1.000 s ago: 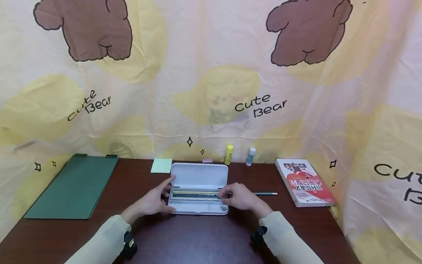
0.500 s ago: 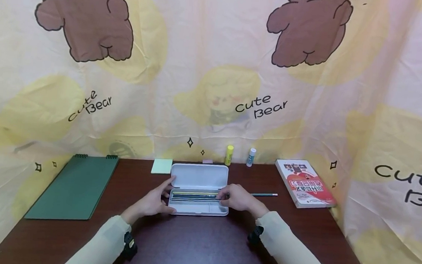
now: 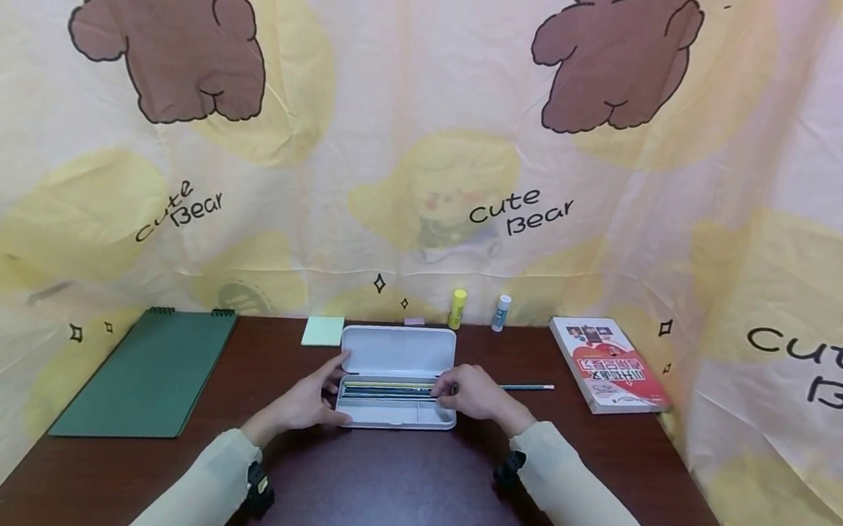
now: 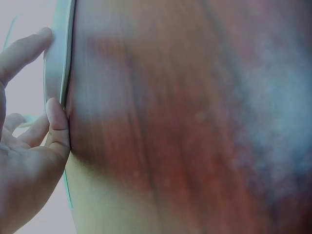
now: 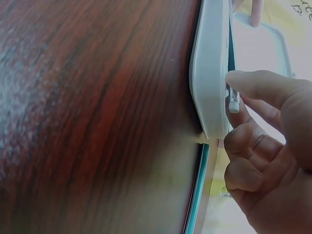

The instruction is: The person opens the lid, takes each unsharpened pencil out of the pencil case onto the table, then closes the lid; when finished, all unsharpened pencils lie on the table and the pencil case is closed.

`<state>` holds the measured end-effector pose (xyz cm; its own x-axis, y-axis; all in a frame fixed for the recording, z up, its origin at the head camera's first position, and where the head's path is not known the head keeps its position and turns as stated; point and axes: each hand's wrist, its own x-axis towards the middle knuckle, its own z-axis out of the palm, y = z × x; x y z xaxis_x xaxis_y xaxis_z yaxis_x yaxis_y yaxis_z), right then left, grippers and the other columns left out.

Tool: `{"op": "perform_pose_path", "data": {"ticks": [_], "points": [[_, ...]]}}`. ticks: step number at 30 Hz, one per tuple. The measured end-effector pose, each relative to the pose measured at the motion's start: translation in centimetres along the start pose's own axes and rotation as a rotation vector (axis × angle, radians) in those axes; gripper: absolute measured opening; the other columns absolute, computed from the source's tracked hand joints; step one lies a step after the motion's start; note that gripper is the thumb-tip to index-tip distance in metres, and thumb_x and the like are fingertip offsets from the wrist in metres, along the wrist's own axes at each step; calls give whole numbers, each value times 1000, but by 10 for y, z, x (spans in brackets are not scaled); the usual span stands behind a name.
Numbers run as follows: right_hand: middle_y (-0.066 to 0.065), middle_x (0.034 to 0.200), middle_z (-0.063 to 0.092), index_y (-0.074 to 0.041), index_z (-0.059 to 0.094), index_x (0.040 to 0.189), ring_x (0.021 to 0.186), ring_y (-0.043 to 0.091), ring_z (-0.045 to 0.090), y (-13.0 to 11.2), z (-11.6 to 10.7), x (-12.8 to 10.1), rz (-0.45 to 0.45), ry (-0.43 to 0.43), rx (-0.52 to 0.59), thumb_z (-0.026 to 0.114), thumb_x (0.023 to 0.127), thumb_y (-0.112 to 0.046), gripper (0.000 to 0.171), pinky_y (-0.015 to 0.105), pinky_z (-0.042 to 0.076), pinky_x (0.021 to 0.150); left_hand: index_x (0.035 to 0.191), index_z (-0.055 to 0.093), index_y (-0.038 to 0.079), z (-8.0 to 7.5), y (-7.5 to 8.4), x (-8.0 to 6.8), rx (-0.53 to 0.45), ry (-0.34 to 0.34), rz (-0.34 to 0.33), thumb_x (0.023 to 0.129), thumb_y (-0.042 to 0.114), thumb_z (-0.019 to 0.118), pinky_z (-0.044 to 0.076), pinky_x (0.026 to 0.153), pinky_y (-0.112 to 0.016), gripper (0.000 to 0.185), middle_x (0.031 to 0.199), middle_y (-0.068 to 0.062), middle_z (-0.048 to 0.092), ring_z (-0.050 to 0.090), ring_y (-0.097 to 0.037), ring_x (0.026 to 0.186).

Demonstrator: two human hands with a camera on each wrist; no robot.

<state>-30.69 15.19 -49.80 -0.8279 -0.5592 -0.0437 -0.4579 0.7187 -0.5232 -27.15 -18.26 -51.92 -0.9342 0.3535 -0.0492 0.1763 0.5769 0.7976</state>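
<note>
A white pencil case (image 3: 377,411) lies with its lid raised in the middle of the table. Several pencils (image 3: 383,392) lie lengthwise in its back compartment. My left hand (image 3: 301,400) grips the case's left end, thumb at the front corner and a finger up by the hinge. Over the right end, my right hand (image 3: 476,392) pinches a pencil (image 5: 234,103) between thumb and index finger; its metal band and white eraser stick out below the fingertips in the right wrist view. Behind that hand, a teal pencil (image 3: 529,386) lies on the table.
A green spiral notebook (image 3: 148,373) lies at the left, with pale green sticky notes (image 3: 323,330) behind the case. A yellow glue stick (image 3: 458,309) and a blue-and-white one (image 3: 501,313) stand at the back. A red-and-white book (image 3: 608,364) lies right, before the printed cloth backdrop (image 3: 424,238).
My right hand has shifted slightly left over the case with the pinched pencil. My left hand stays on the case's left end.
</note>
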Motion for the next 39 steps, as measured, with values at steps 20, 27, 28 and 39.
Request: {"op": "perform_pose_path", "data": {"ticks": [20, 27, 28, 39], "points": [[-10, 97, 74, -22, 79, 94, 92, 14, 61, 21, -26, -24, 35, 98, 84, 76, 88, -17, 9, 38, 49, 86, 160, 20, 21, 0, -3, 1, -1, -3, 11, 70, 21, 92, 49, 75, -23, 116, 140, -12, 54, 52, -23, 109], [-11, 95, 74, -24, 78, 96, 90, 13, 59, 41, -44, -39, 83, 118, 94, 74, 90, -20, 8, 37, 47, 84, 161, 18, 22, 1, -6, 2, 0, -6, 32, 71, 20, 91, 49, 75, -24, 116, 141, -12, 54, 52, -23, 109], [-11, 95, 74, -24, 78, 97, 90, 14, 59, 44, -47, -42, 93, 117, 99, 74, 90, -20, 9, 36, 47, 84, 161, 18, 22, 1, -6, 2, -1, -5, 32, 71, 21, 92, 49, 75, -24, 116, 141, -12, 54, 52, -23, 109], [-7, 99, 74, -18, 78, 103, 92, 18, 58, 79, -71, -69, 175, 147, 76, 73, 92, -21, 12, 36, 45, 83, 160, 19, 23, 2, -6, 2, 8, -1, 19, 71, 22, 92, 49, 76, -25, 116, 140, -12, 54, 53, -23, 108]]}}
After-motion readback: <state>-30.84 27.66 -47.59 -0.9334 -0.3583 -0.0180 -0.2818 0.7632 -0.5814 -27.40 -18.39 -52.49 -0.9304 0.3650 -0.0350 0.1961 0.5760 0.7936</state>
